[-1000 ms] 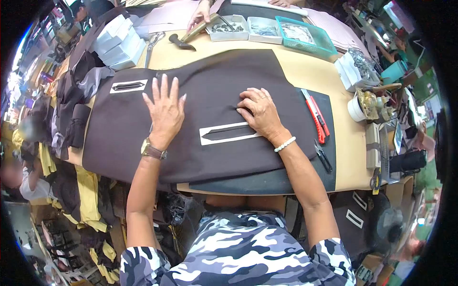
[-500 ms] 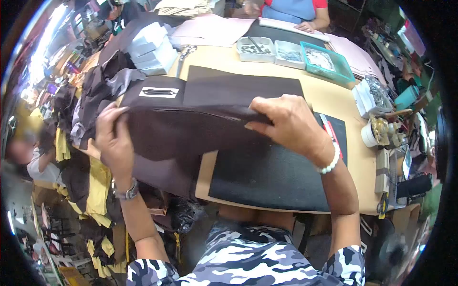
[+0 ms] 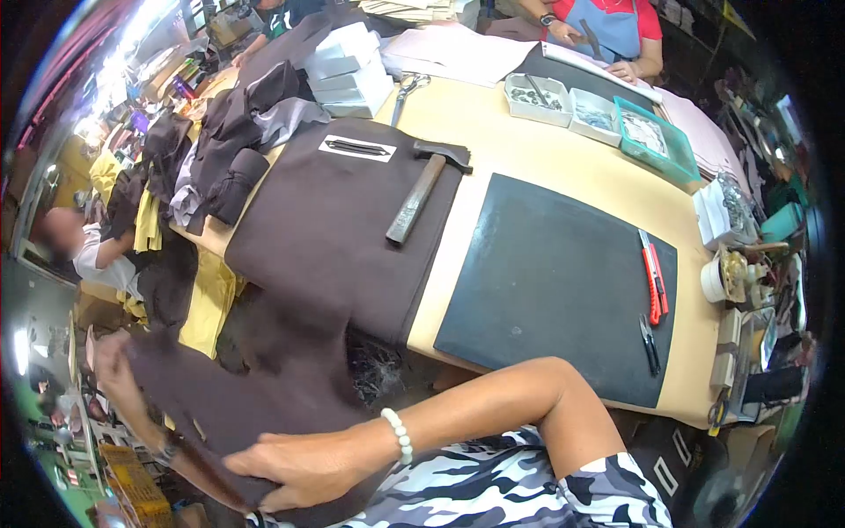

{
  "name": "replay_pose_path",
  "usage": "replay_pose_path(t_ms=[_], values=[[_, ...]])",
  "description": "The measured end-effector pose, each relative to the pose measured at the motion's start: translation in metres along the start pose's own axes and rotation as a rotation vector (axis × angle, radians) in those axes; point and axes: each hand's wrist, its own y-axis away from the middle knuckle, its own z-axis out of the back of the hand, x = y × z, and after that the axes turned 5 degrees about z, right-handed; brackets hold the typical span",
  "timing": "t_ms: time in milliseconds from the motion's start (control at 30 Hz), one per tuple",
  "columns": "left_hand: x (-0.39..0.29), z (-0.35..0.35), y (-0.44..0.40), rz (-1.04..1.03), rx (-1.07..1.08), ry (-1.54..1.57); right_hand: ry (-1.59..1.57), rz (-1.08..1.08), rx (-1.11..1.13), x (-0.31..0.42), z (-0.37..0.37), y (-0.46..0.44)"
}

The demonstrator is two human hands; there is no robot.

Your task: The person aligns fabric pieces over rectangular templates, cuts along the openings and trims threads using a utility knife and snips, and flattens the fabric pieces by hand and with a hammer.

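A piece of dark brown fabric (image 3: 238, 387) hangs off the table's front-left corner, stretched between my hands. My left hand (image 3: 112, 363), blurred by motion, is closed on its far left edge. Low in the view, my right hand (image 3: 304, 466) grips the near edge, thumb and fingers closed. More brown fabric (image 3: 308, 220) lies flat on the table, with a white rectangle around a dark zipped slot (image 3: 356, 148) near its back edge. A hammer (image 3: 418, 198) rests on that fabric.
A black cutting mat (image 3: 554, 273) holds a red box cutter (image 3: 652, 282) and small snips (image 3: 650, 348). Behind are scissors (image 3: 405, 97), white boxes (image 3: 350, 75) and a teal tray (image 3: 656, 141). A person (image 3: 607, 31) works across the table; another (image 3: 92, 251) is at left.
Both hands have swung from above the table down to the lower left, carrying the brown fabric. The hammer, the mat and the snips are now uncovered.
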Motion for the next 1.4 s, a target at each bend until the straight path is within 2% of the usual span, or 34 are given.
replay_pose_path(t_ms=[33, 67, 100, 167, 200, 233, 267, 300, 333, 367, 400, 467, 533, 600, 700, 767, 933, 967, 1067, 1100, 1200, 1267, 1333, 1400], values=[[0.028, 0.000, -0.026, 0.261, -0.073, 0.223, -0.041, -0.084, -0.002, 0.025, 0.018, -0.013], [-0.001, -0.001, -0.049, 0.236, -0.099, 0.133, 0.008, -0.040, -0.097, 0.038, 0.032, -0.017], [-0.031, -0.008, -0.077, 0.211, -0.124, 0.043, 0.075, -0.101, -0.147, 0.049, 0.049, -0.019], [-0.036, -0.046, -0.129, 0.095, 0.018, 0.169, 0.403, -0.069, -0.318, 0.048, 0.086, -0.006], [-0.016, -0.081, -0.159, -0.068, 0.087, 0.205, 0.582, -0.075, -0.399, 0.041, 0.107, 0.005], [-0.018, -0.113, -0.179, -0.055, 0.140, 0.173, 0.660, -0.191, -0.477, 0.046, 0.123, 0.016], [-0.073, -0.128, -0.167, -0.107, 0.032, 0.063, 0.658, -0.315, -0.520, 0.034, 0.144, 0.033], [-0.070, -0.165, -0.178, -0.044, 0.129, 0.164, 0.775, -0.507, -0.551, 0.026, 0.162, 0.048], [-0.082, -0.192, -0.180, 0.013, 0.176, 0.143, 0.759, -0.537, -0.617, 0.016, 0.179, 0.066], [-0.098, -0.214, -0.174, -0.042, 0.135, 0.154, 0.772, -0.625, -0.672, 0.014, 0.191, 0.077], [-0.092, -0.252, -0.178, -0.088, 0.134, 0.165, 0.750, -0.641, -0.739, 0.003, 0.206, 0.093], [-0.100, -0.307, -0.179, -0.026, 0.166, 0.121, 0.957, -0.704, -0.809, -0.011, 0.230, 0.118], [-0.113, -0.347, -0.180, 0.065, 0.187, 0.098, 0.993, -0.739, -0.929, -0.019, 0.253, 0.133], [-0.118, -0.388, -0.188, 0.112, 0.228, 0.127, 1.104, -0.696, -1.009, -0.020, 0.272, 0.141], [-0.143, -0.413, -0.195, 0.195, 0.356, 0.128, 1.155, -0.675, -1.107, -0.026, 0.303, 0.151], [-0.153, -0.428, -0.197, 0.211, 0.338, 0.108, 1.246, -0.711, -1.145, -0.024, 0.316, 0.152], [-0.172, -0.442, -0.191, 0.201, 0.365, 0.124, 1.178, -0.615, -1.275, -0.053, 0.342, 0.170], [-0.173, -0.443, -0.190, 0.228, 0.467, 0.131, 1.174, -0.583, -1.303, -0.060, 0.344, 0.176], [-0.172, -0.466, -0.176, 0.171, 0.261, 0.277, 1.269, -0.566, -1.344, -0.065, 0.344, 0.177], [-0.166, -0.479, -0.173, 0.090, 0.189, 0.391, 1.216, -0.584, -1.351, -0.064, 0.343, 0.177], [-0.205, -0.438, -0.144, 0.179, 0.351, 0.288, 1.097, -0.634, -1.360, -0.053, 0.341, 0.170], [-0.211, -0.447, -0.127, 0.168, 0.490, 0.255, 1.054, -0.675, -1.351, -0.047, 0.338, 0.166], [-0.217, -0.453, -0.117, 0.117, 0.553, 0.102, 1.091, -0.630, -1.355, -0.054, 0.339, 0.171], [-0.219, -0.454, -0.115, 0.113, 0.558, 0.129, 1.065, -0.584, -1.363, -0.054, 0.341, 0.177]])
